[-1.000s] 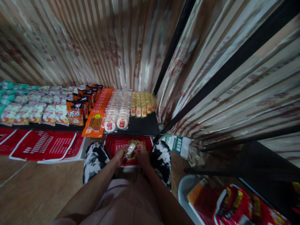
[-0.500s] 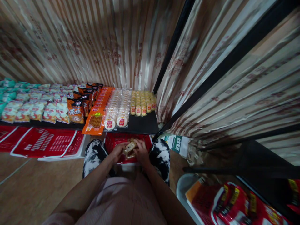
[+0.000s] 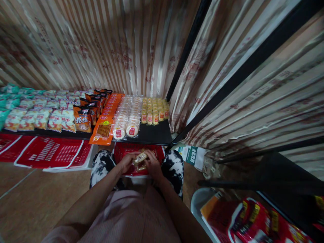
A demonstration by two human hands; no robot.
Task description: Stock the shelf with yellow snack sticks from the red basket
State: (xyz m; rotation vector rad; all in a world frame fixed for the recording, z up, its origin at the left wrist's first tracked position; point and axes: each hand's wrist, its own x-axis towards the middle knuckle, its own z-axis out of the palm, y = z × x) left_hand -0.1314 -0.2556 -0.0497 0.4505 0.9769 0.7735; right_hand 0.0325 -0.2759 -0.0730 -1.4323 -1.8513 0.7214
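Clear crinkly plastic wraps the small pale snack packet [image 3: 141, 157] that your left hand [image 3: 127, 162] and right hand [image 3: 152, 164] pinch together above the red plastic basket's [image 3: 121, 153] near edge; it looks light, slippery and crushable, so hold its ends.

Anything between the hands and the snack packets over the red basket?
Nothing visible. Left hand and right hand already touch the clear snack packets over the red basket; no object lies between them.
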